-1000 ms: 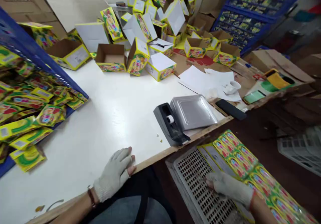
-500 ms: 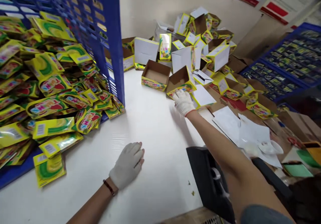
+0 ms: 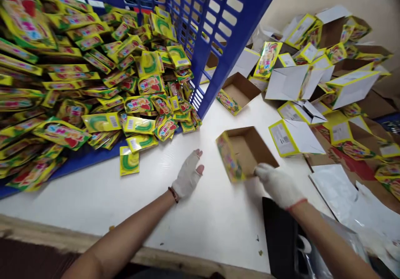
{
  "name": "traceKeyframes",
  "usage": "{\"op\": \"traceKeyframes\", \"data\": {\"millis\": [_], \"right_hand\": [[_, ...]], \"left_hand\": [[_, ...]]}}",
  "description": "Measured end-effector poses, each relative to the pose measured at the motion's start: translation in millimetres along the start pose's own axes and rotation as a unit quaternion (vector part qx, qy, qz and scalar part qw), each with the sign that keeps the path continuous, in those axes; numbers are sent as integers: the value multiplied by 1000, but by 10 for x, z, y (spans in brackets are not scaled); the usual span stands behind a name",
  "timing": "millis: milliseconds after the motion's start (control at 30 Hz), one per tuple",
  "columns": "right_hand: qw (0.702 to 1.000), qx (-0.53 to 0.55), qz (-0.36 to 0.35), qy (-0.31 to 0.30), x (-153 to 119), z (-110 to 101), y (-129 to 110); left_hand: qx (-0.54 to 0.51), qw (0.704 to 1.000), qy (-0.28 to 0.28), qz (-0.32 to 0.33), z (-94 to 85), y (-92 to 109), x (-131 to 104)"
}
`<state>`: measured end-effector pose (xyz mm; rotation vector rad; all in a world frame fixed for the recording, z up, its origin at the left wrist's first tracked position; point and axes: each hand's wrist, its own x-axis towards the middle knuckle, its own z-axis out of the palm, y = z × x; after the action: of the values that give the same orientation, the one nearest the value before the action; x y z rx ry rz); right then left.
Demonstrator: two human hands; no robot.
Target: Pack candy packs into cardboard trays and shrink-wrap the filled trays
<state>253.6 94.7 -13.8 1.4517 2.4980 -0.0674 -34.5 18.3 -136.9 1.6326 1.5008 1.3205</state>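
Note:
My right hand (image 3: 278, 183), in a white glove with a red cuff, grips the near edge of an open cardboard box (image 3: 233, 156) with a yellow printed side. The brown inside of this box faces up and holds nothing that I can see. To its left, my left hand (image 3: 188, 174) hovers over or rests on the white table (image 3: 218, 233); its glove leaves the fingertips bare, and its fingers are apart with nothing in them. Beyond my left hand lies a heap of yellow and green packets (image 3: 140, 123), one single packet (image 3: 129, 161) lying on the table in front.
A blue plastic crate (image 3: 215, 41) tilted on its side holds the packets. Another open box (image 3: 239, 91) stands behind mine. Many printed boxes (image 3: 287, 83) are piled at the back right. A black holder (image 3: 278, 233) stands at the near right, beside white plastic sheets (image 3: 334, 191).
My right hand has taken hold of the box by the pile and drawn it nearer across the table. The view has turned right to left, showing more of the packets.

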Motion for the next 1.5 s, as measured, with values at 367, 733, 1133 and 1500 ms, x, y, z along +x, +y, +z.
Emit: {"op": "traceKeyframes", "data": {"millis": [367,733,1133,1500], "right_hand": [[977,77,-194,-38,-972,279,-1167],[825,562,-49,-28,-617,-198,-1674],[816,529,-111,-202,-453,28,-1799],[745,505,-110,-421,-241,201,-1775]], "left_hand": [[394,913,85,-64,-1357,359,387],[397,913,83,-53,-1408,627,334],[316,922,155,-165,-1727,411,-675],[21,940,107,-322,-1844,158,-578]]}}
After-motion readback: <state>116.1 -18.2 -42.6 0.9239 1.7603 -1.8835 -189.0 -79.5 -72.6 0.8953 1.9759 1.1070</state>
